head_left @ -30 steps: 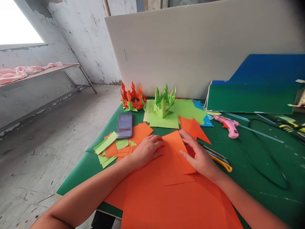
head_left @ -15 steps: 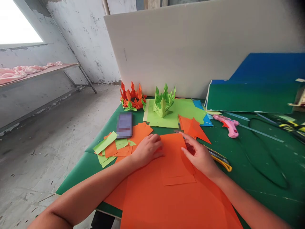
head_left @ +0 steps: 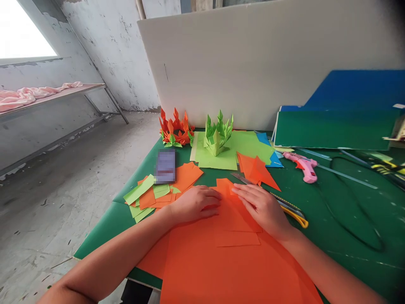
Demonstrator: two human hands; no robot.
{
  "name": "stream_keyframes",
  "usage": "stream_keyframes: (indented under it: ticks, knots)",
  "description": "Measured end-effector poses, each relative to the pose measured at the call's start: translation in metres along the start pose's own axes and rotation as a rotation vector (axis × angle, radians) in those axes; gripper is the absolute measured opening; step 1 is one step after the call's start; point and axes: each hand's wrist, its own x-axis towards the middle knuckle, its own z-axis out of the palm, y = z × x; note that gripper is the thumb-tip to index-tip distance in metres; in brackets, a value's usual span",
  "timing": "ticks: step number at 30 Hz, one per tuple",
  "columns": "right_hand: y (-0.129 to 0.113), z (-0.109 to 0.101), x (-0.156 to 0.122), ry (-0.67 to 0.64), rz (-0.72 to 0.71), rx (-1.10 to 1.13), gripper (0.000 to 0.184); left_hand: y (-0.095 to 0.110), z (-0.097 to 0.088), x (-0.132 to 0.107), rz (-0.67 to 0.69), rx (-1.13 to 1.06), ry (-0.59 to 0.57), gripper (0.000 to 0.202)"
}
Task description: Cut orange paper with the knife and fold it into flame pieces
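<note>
A small orange paper sheet [head_left: 236, 221] lies on a large orange sheet [head_left: 240, 274], its upper right corner folded inward. My left hand [head_left: 196, 204] rests flat at its left edge, fingers stretched over the paper. Straight fingers of my right hand [head_left: 264, 211] press on the folded corner from the right. Both hands are open, and the right one partly hides the fold. Just beyond the right hand lies a utility knife [head_left: 294, 214] with a yellow handle, its blade [head_left: 241, 178] pointing to the far left. Folded orange paper [head_left: 257, 169] lies behind it.
A red-orange paper crown [head_left: 175, 131] and a green one [head_left: 218, 137] stand at the back. Left are paper scraps [head_left: 147, 196] and a blurred phone [head_left: 165, 166]. A pink glue gun [head_left: 302, 164] with a cord lies right. White board [head_left: 221, 63] stands behind the green table [head_left: 344, 223].
The small sheet's upper right corner has been folded inward. My right hand has turned from holding the edge to lying over the fold. My left fingers have flattened and shifted slightly nearer.
</note>
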Motion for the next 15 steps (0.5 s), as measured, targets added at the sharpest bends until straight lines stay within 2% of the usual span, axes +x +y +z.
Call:
stream_keyframes:
  ticks: [8,15]
  knots:
    - [-0.009,0.001,-0.001,-0.079,-0.181,-0.046,0.036,-0.003,-0.001,-0.004,-0.027,0.058,0.003,0.019]
    - [-0.012,0.002,-0.002,-0.170,-0.281,-0.020,0.038,-0.006,-0.008,-0.004,0.052,0.066,0.013,0.020]
